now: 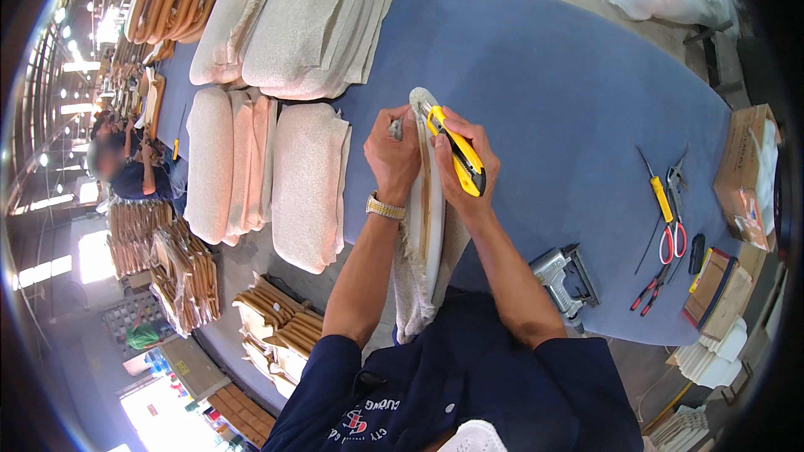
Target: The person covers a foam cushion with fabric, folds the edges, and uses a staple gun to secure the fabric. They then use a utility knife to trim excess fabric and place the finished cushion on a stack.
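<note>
An upholstered panel [410, 285], covered in light grey woven fabric, stands on edge between my arms. Its narrow underside faces up and shows a wooden strip and a pale inner layer. My left hand [392, 157] is closed near the panel's far end, with a bit of the grey fabric pinched in its fingers. Held in my right hand [484, 180] is a yellow and black utility knife [458, 149]. The knife's front end points away from me and lies at the panel's edge, close to its far tip. Where the blade meets the fabric is too small to tell.
Stacks of fabric-covered cushions [308, 184] stand at the left. On the blue table [569, 117], a staple gun [564, 280], a yellow-handled screwdriver [662, 199] and red-handled pliers [649, 289] lie at the right. A cardboard box [745, 172] sits beyond them. Another person [138, 172] works far left.
</note>
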Motion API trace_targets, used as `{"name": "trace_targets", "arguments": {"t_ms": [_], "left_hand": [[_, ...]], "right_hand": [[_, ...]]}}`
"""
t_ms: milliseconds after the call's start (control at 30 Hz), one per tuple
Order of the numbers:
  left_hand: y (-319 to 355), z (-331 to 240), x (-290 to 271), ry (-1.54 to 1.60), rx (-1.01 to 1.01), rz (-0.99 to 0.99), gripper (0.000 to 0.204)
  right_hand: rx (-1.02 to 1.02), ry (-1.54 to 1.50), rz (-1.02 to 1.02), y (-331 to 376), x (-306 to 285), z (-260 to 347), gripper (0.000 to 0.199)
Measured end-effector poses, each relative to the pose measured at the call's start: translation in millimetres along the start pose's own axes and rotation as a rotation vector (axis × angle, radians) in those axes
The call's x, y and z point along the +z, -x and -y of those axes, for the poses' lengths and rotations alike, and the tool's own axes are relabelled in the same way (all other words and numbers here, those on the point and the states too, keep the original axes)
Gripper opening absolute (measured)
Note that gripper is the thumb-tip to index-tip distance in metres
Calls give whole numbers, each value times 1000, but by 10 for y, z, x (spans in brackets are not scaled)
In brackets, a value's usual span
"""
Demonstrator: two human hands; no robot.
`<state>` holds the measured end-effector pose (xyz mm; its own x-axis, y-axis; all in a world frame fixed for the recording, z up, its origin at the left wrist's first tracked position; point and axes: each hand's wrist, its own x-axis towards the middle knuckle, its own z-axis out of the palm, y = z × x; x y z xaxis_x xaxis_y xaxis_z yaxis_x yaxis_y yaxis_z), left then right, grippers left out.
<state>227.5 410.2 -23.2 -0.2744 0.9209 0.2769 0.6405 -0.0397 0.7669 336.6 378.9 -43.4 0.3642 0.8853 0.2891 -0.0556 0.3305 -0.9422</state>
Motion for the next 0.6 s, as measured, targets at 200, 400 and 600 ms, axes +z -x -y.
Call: {"name": "trace_targets", "arguments": {"t_ms": [200,400,600], "left_hand": [[18,22,59,-25,47,-21,17],[41,-29,92,-38,36,-4,16],[57,-54,121,-32,29,3,16]], "right_hand": [[70,4,63,-7,-108,79,15],[-28,51,78,-65,-198,103,16],[-135,110,125,-85,-316,189,15]]}}
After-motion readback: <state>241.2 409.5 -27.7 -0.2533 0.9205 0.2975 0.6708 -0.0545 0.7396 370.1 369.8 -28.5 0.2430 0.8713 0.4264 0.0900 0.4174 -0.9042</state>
